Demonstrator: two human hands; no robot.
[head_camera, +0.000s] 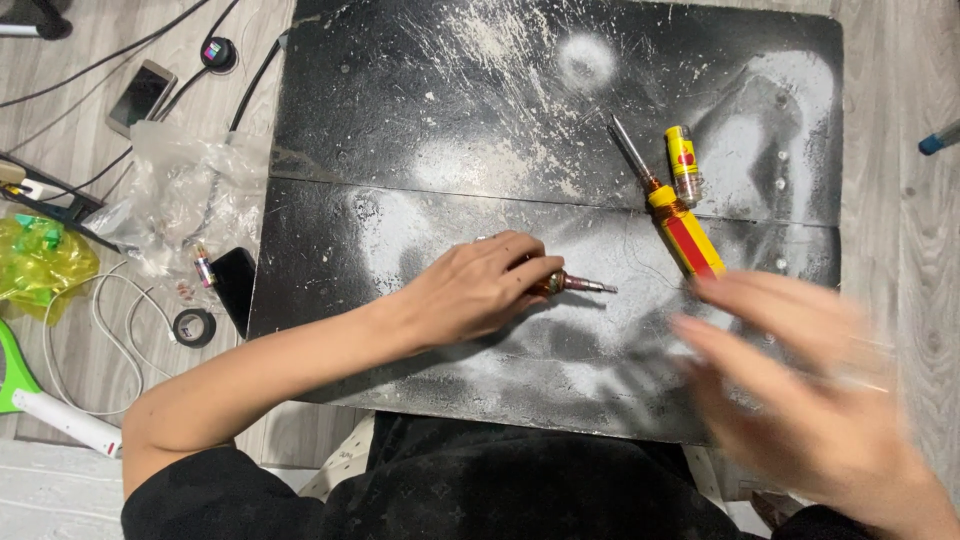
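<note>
Left hand (478, 290) pinches the small tool (572, 284) flat on the board (400, 120); right hand (800, 390) is spread, blurry. Keep that pinch low and steady.

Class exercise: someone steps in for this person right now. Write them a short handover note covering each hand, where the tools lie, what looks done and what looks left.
Left hand: closed around a small metal-tipped tool, tip resting on the black board and pointing right.
Right hand: open, empty, blurred in motion above the board's right edge.
Yellow and red screwdriver lies on the board just beyond the right hand, with a small yellow bottle beside it.
Done: nothing the picture can confirm; the board is streaked with white dust.
Left: the screwdriver and bottle are untouched.
</note>
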